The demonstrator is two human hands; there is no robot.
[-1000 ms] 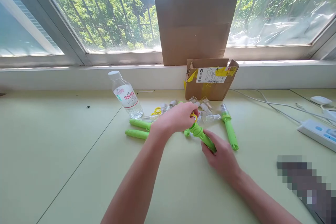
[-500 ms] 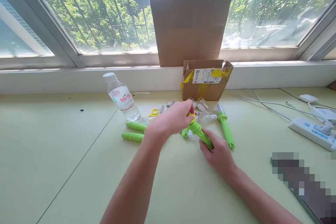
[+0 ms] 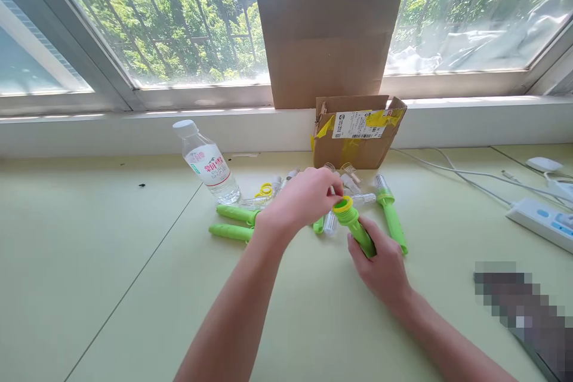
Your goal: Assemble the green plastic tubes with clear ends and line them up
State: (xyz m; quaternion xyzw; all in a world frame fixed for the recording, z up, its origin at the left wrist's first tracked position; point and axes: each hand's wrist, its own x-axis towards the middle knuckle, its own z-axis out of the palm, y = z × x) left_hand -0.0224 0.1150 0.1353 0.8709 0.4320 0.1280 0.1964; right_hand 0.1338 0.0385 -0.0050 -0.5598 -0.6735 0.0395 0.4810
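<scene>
My right hand [image 3: 380,259] is closed round the lower part of a green plastic tube [image 3: 357,230], tilted with its wider threaded mouth up and to the left. On that mouth sits a yellow ring [image 3: 342,205]. My left hand [image 3: 308,194] has its fingers pinched at the ring's left edge; the fingertips are partly hidden. To the right lies another green tube [image 3: 394,224] with a clear cap on its end. Two more green tubes [image 3: 233,232] lie left of my left wrist, partly covered by it. Beyond my hands are several clear plastic caps [image 3: 363,198] and loose yellow rings [image 3: 265,190].
A water bottle [image 3: 210,164] stands at the left. An opened cardboard box [image 3: 353,146] is against the sill. White cables lead to a power strip [image 3: 541,221] at the right. A blurred-out dark flat object [image 3: 514,310] lies near the right front.
The yellow ring now shows lying on the tube's mouth, where my left fingers covered more of it before. Both hands and the tube appear slightly further right as the view shifted.
</scene>
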